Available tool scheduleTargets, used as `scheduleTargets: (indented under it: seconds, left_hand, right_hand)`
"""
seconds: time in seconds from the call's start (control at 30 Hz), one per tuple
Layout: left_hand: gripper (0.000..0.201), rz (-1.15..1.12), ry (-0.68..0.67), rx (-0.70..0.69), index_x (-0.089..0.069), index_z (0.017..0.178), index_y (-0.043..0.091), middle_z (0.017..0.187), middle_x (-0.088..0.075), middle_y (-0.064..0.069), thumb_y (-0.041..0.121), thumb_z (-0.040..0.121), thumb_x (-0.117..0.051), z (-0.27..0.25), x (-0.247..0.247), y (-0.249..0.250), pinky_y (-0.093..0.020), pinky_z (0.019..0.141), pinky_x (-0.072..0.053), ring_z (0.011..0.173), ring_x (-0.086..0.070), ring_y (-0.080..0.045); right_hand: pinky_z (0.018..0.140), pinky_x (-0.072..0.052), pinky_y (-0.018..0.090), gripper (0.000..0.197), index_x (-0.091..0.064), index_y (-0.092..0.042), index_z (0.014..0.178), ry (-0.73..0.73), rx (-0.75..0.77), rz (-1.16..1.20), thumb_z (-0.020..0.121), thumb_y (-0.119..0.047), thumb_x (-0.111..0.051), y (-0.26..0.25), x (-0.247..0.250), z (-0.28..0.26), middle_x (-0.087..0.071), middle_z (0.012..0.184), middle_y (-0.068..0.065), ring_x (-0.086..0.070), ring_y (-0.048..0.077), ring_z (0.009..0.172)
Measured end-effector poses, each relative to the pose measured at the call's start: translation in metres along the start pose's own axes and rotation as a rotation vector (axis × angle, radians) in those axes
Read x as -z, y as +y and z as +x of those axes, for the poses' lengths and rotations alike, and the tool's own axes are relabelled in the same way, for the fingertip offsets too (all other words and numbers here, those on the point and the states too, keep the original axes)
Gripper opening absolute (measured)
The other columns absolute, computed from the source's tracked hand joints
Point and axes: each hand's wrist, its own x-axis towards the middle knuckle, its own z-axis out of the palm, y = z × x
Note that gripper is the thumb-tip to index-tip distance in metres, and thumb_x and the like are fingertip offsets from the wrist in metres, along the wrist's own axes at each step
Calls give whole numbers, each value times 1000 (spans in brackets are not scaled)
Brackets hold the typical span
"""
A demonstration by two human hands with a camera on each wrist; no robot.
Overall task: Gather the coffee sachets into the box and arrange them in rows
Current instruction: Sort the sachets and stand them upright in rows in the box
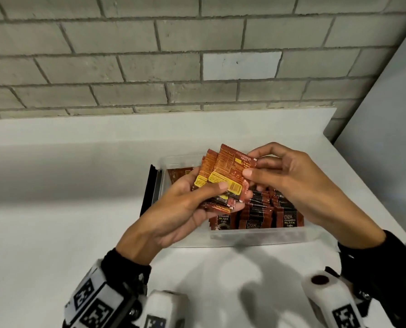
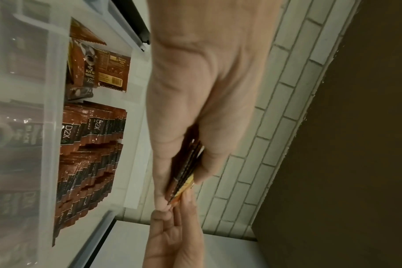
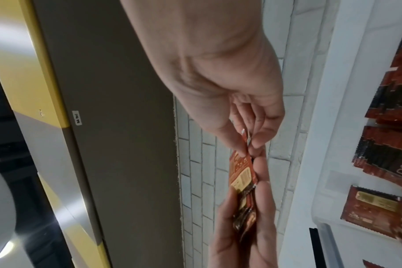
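A clear plastic box (image 1: 256, 236) sits on the white counter, with rows of red-brown coffee sachets (image 1: 263, 209) standing upright in its right part and a loose sachet (image 1: 178, 175) lying flat at its far left. Above the box, my left hand (image 1: 192, 202) grips a fanned bunch of sachets (image 1: 218, 178), thumb across their yellow labels. My right hand (image 1: 275, 171) pinches the right edge of the top sachet between thumb and fingers. The left wrist view shows the bunch (image 2: 186, 170) edge-on, the rows (image 2: 90, 159) in the box beside it. The right wrist view shows the pinch (image 3: 246, 143).
A black lid or tray (image 1: 150, 192) stands against the box's left side. Behind the counter (image 1: 55, 221) runs a low white ledge and a grey brick wall (image 1: 150, 55). The counter's right edge (image 1: 374, 185) runs diagonally close to the box.
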Motion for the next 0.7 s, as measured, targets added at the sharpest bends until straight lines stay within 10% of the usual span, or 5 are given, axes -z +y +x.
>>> scheduleTargets:
  seconds: [0.2,0.47,0.7]
  left_hand:
    - [46,108,38,4,-50,125,8,115,-67,-19,-3,80,-59,-2,-4,-17,-30,76,-58,88,-70,-28]
    - [60,446,86,1,-38,127,23,115,-62,-6,-1,81,-68,3,-1,-31,-30,87,-53,104,-64,-19]
    - [55,-53,256,-17,-40,134,8,112,-67,-18,-5,84,-59,17,4,-39,-47,102,-45,102,-65,-25]
  right_hand:
    - [56,-46,14,20,-58,-13,104,-22,-63,33,88,-2,-60,12,2,-8,-74,88,-3,-62,-1,64]
    - [88,-53,27,30,-68,-13,105,-249,-95,9,76,-20,-69,21,4,-16,-73,100,5,-69,19,96]
    - [89,-45,22,12,-70,-8,92,181,791,-543,80,-7,-68,39,-1,-24,-68,103,1,-57,15,98]
